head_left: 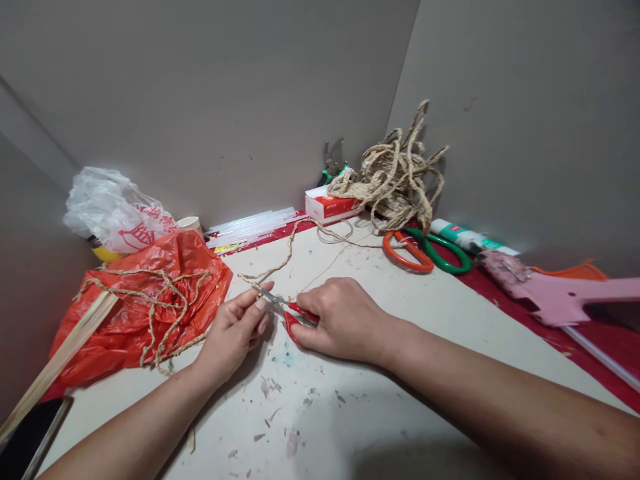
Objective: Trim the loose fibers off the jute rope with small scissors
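Observation:
In the middle of the table, my right hand [345, 320] is closed round the red handles of a small pair of scissors [295, 323]. The blades point left and reach the fingertips of my left hand [233, 330]. My left hand is pinched on a braided straw cord [193, 343], whose strand runs back from under the palm toward the red bag. Its exact end is hidden by the fingers and blades. Just beyond the fingertips lies another stretch of braided cord [289, 250], curving back to the far side.
A red plastic bag [210, 267] with loose cord lies left, near a clear bag [110, 207]. Behind are glue sticks [255, 227], a red-white box [333, 205] and a cord heap [395, 173]. Large scissors [453, 257] and a pink glue gun [565, 293] sit right.

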`<state>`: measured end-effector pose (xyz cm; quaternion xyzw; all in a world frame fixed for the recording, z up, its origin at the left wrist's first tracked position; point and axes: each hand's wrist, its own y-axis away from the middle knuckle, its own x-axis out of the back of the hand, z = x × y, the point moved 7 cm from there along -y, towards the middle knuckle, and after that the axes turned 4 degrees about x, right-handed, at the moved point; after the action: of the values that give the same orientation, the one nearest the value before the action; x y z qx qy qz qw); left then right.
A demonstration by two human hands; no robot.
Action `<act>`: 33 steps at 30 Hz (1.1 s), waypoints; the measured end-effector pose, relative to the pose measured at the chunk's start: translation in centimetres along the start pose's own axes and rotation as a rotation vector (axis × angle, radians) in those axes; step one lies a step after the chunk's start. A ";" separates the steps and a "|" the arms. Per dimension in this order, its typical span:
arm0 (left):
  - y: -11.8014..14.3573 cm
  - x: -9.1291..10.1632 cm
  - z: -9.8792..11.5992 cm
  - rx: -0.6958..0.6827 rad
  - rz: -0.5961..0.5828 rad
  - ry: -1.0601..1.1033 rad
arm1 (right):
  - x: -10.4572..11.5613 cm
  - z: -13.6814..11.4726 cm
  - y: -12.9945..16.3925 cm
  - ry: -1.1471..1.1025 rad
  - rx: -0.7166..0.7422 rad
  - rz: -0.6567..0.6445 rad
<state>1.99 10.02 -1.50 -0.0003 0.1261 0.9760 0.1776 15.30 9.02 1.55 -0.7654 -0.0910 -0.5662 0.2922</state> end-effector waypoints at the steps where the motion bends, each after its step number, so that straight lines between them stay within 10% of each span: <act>1: 0.0 0.0 0.0 0.000 -0.006 0.004 | 0.0 0.0 0.0 -0.003 -0.003 -0.003; 9: -0.1 0.2 0.0 -0.007 -0.007 0.091 | -0.1 0.1 0.0 -0.108 0.005 0.027; 16: 0.5 -1.2 0.0 0.076 -0.194 0.200 | -0.6 2.8 -0.2 -0.995 -0.363 0.232; 25: 2.4 -3.5 -1.3 0.256 -0.495 0.114 | -2.6 -0.4 -0.2 -1.616 -0.396 -0.254; 33: 1.5 -2.8 -0.3 0.184 -0.366 0.220 | -1.8 2.4 -0.3 -1.649 -0.560 0.221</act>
<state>4.03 7.61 -1.26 -0.1136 0.2311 0.9059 0.3361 16.49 10.93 -0.41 -0.9786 -0.0564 0.1974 -0.0122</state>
